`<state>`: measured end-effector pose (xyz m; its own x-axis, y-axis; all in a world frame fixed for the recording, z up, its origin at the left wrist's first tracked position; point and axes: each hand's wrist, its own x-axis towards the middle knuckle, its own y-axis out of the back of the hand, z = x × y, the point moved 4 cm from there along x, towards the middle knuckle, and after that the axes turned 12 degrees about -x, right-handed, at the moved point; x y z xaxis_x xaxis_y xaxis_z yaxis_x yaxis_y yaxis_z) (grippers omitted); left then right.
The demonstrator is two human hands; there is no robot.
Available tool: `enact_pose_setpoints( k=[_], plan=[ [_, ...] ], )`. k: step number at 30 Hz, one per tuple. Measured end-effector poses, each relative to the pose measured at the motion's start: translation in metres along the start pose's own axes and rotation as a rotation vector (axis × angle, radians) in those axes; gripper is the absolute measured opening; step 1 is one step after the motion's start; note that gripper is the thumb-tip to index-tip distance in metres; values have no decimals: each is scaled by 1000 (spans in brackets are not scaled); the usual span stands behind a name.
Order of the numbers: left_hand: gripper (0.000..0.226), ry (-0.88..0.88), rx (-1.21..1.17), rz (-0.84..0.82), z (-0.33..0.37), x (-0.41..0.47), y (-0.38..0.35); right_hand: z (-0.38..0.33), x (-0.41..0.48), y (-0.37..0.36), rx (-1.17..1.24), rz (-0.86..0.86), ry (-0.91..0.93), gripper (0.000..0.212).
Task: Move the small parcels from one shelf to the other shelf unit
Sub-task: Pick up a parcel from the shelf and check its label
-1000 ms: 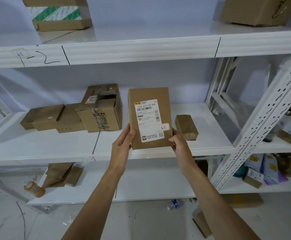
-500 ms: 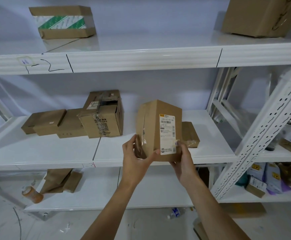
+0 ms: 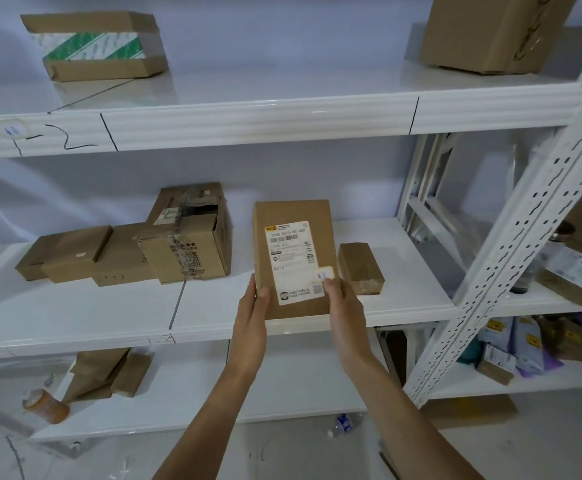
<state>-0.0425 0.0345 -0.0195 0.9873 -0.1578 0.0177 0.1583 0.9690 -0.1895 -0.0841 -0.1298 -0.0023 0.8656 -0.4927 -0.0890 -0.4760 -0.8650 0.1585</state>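
**Parcel turned label-up again**

Half a second ago the parcel [image 3: 294,259] was twisted edge-on, its side toward the camera. Now its labelled face points at the camera once more, low over the middle shelf [image 3: 75,317]. The left hand [image 3: 253,306] and right hand [image 3: 343,299] have shifted to its lower corners.

Both hands hold a flat brown parcel [image 3: 294,258] upright over the middle shelf [image 3: 75,317], label facing the camera. The left hand [image 3: 253,310] grips its lower left edge; the right hand [image 3: 343,303] grips its lower right edge. A small taped box [image 3: 360,268] lies just right of it.
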Motion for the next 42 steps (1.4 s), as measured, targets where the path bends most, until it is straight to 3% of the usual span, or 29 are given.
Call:
enact_pose_setpoints(
  k=[3, 5, 7, 11, 17, 23, 27, 38, 42],
  plan=[
    [48, 20, -85, 12, 0, 2, 1, -9, -14, -7, -97, 57, 187, 9],
    [39, 60, -159, 72, -3, 5, 7, -12, -21, -11, -138, 74, 263, 17],
    [38, 99, -219, 103, -4, 6, 11, -11, -26, -14, -181, 89, 299, 33],
    [61, 137, -307, 120, -4, 6, 19, -11, -36, -19, -299, 157, 334, 51],
    [47, 163, -324, 154, -11, 7, 25, -12, -42, -23, -357, 156, 335, 59],
    [50, 165, -316, 160, -9, 4, 25, -5, -36, -21, -293, 111, 273, 46],
    [33, 129, -267, 166, -9, 5, 24, 2, -28, -18, -167, 41, 204, 38],
    [40, 32, -157, 96, 9, -3, 11, 3, -21, -11, -28, 34, 128, 29],
    [56, 38, -161, 94, 17, -9, 9, 2, -25, -10, -7, 49, 152, 27]
  ],
)
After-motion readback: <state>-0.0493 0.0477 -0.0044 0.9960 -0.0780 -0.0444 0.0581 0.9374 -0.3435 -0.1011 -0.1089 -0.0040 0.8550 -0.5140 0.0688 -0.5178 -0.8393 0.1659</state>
